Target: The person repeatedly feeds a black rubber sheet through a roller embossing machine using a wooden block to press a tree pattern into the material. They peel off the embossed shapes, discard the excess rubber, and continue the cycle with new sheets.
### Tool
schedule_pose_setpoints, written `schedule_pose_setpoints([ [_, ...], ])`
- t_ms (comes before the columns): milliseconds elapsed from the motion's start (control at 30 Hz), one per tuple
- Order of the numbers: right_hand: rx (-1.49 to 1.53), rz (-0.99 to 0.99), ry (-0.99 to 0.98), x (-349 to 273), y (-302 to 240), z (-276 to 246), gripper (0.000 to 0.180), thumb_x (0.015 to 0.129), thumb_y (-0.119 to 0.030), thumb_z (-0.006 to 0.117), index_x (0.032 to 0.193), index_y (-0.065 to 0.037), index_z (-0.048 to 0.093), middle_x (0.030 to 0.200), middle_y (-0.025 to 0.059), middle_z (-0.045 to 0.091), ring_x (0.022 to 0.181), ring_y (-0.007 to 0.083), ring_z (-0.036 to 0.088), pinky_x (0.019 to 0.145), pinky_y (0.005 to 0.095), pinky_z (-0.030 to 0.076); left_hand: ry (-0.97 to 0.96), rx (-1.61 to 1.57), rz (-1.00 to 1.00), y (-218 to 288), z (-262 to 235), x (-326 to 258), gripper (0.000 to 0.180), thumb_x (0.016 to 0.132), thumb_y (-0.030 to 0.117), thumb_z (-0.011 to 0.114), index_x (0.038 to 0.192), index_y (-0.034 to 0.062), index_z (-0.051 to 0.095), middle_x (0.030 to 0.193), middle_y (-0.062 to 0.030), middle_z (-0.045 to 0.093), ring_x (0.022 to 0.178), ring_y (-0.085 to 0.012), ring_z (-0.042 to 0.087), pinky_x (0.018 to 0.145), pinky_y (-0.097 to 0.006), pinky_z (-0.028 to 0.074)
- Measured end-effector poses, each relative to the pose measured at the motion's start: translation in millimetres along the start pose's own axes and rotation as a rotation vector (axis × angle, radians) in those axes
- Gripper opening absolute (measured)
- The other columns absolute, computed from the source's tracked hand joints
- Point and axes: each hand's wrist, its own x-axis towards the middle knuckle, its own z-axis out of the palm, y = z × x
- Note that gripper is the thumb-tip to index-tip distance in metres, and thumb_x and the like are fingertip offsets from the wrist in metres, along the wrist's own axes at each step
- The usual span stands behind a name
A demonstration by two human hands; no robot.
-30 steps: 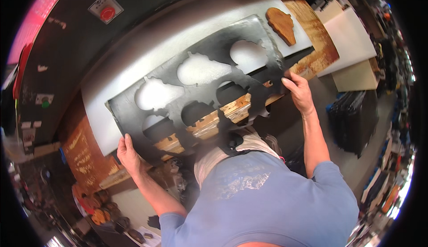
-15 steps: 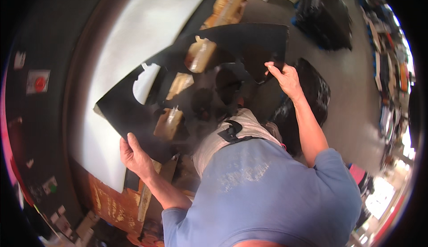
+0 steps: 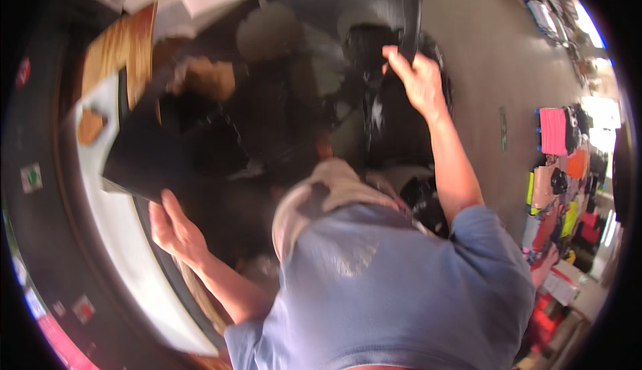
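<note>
I hold a large black sheet (image 3: 200, 149) with several rounded cut-outs in front of my body, off the table. My left hand (image 3: 172, 228) grips its lower left edge. My right hand (image 3: 418, 79) grips its upper right edge, near a black bag (image 3: 394, 129) on the floor. The sheet is blurred by motion, and light and brown surfaces show through the holes. My blue shirt (image 3: 394, 290) fills the lower middle of the view.
A white table (image 3: 127, 250) with a dark rim runs down the left. A brown wooden board (image 3: 117, 52) and a small brown shape (image 3: 89, 126) lie at upper left. Grey floor (image 3: 495, 56) stretches right, with colourful goods (image 3: 558, 169) along the right edge.
The black sheet has been lifted off the white table and swung round to the right, over the floor. Both hands kept their grip. My view has turned with it.
</note>
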Motion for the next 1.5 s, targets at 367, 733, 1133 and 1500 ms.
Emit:
schedule_pose_setpoints([
  [367, 0.205, 0.111, 0.499, -68.9, 52.4, -127.5, 0.024, 0.106, -0.019, 0.071, 0.114, 0.002, 0.078, 0.099, 0.0051, 0.077, 0.083, 0.0118, 0.071, 0.075, 0.0292, 0.057, -0.65, -0.274, 0.181, 91.4, 154.4, 6.8, 0.021, 0.102, 0.011, 0.072, 0.086, 0.0006, 0.063, 0.07, -0.0041, 0.051, 0.067, -0.0102, 0.044, 0.061, -0.029, 0.041],
  [733, -0.296, 0.189, 1.011, -189.9, 11.5, -310.1, 0.038, 0.111, -0.03, 0.062, 0.128, 0.002, 0.074, 0.105, 0.0018, 0.071, 0.086, 0.0098, 0.06, 0.08, 0.0268, 0.048, -1.267, -0.88, 0.11, 177.7, 224.4, -59.2, 0.007, 0.105, 0.004, 0.068, 0.107, -0.0023, 0.069, 0.085, 0.0005, 0.057, 0.082, -0.007, 0.05, 0.073, -0.026, 0.047],
  [1133, -0.403, 0.288, 0.767, -108.8, 115.3, -484.0, 0.037, 0.107, -0.032, 0.068, 0.127, -0.002, 0.078, 0.107, 0.0001, 0.073, 0.091, 0.0079, 0.062, 0.082, 0.0215, 0.049, -1.457, -0.703, -0.776, 195.5, 417.0, -152.4, 0.031, 0.108, 0.022, 0.07, 0.08, 0.0157, 0.057, 0.076, 0.012, 0.048, 0.067, -0.0003, 0.043, 0.059, -0.021, 0.042],
  [1500, -0.4, 0.419, 0.487, 129.4, 387.3, -388.5, 0.059, 0.102, -0.044, 0.071, 0.146, -0.007, 0.063, 0.124, 0.0151, 0.075, 0.113, 0.029, 0.072, 0.104, 0.0386, 0.054, -1.176, -0.059, -0.671, 73.1, 695.4, -121.8, 0.061, 0.108, 0.045, 0.063, 0.149, 0.0003, 0.055, 0.147, -0.0176, 0.06, 0.117, -0.0252, 0.069, 0.095, -0.036, 0.058],
])
